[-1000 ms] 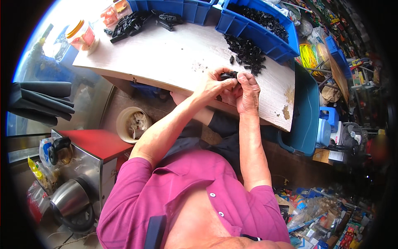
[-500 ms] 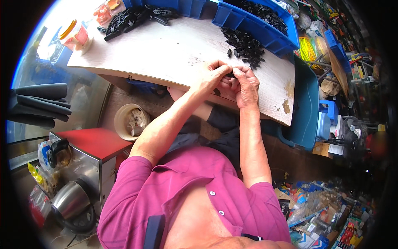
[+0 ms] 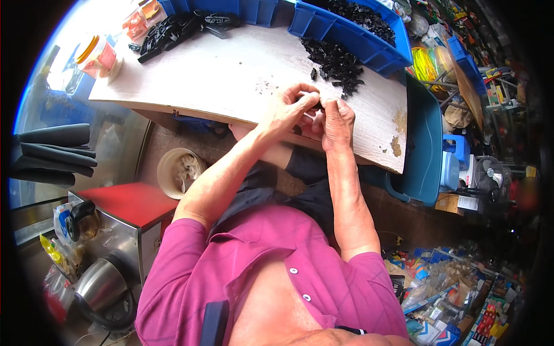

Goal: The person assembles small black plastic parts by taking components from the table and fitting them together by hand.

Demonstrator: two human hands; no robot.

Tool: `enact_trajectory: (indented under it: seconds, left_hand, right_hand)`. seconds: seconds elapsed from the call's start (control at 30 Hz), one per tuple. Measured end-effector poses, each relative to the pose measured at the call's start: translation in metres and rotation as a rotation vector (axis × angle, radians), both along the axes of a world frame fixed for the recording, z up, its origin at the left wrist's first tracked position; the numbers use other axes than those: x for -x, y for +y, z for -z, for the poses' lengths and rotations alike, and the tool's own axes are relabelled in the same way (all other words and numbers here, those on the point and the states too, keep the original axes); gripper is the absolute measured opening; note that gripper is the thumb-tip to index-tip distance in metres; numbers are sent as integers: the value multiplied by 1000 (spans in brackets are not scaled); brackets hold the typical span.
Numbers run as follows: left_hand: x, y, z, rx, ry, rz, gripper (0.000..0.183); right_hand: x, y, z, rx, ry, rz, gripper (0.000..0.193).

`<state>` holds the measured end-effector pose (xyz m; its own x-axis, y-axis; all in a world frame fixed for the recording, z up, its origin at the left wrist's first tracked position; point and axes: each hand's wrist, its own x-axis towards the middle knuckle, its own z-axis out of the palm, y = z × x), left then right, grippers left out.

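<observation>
Over the front part of the pale table [image 3: 190,81], my left hand [image 3: 291,106] and my right hand [image 3: 337,124] meet with their fingertips pinched together. Between them is a small black piece [image 3: 318,106], mostly covered by the fingers, so its exact kind cannot be made out. Just beyond my hands lies a loose pile of small black plastic pieces [image 3: 332,63]. Behind that pile, a blue bin [image 3: 346,43] holds many more of the same. Larger black parts [image 3: 173,34] are stacked at the table's far left.
A jar with a yellow lid [image 3: 95,57] stands on the table's left end. A teal tub [image 3: 418,150] is against the right edge. Below left are a cream bucket [image 3: 167,179], a red-topped cabinet [image 3: 130,199] and a steel kettle [image 3: 101,282]. Packaged goods [image 3: 444,294] crowd the lower right.
The view has shifted slightly. My hands stay together at nearly the same spot, the right fingers turned a little and the left fingers bent around the small black piece.
</observation>
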<state>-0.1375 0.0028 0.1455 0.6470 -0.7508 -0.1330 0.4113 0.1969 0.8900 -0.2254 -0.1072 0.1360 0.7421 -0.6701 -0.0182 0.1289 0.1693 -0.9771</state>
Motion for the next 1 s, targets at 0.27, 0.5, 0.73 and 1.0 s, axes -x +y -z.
enact_trajectory:
  seconds: [0.27, 0.5, 0.73, 1.0]
  left_hand:
    - [-77, -48, 19, -341, -1739, -276, 21]
    - [-86, -52, 30, -376, -1643, -162, 11]
    - [-48, -28, 21, -41, -130, -23, 10]
    - [-27, -15, 17, 24, 164, 43, 11]
  right_hand:
    - [21, -24, -1, -347, -109, 173, 27]
    - [58, -98, -32, -400, 57, 770, 42]
    - [60, -96, -20, -317, 54, 538, 22]
    - [13, -45, -4, -177, 20, -47, 24]
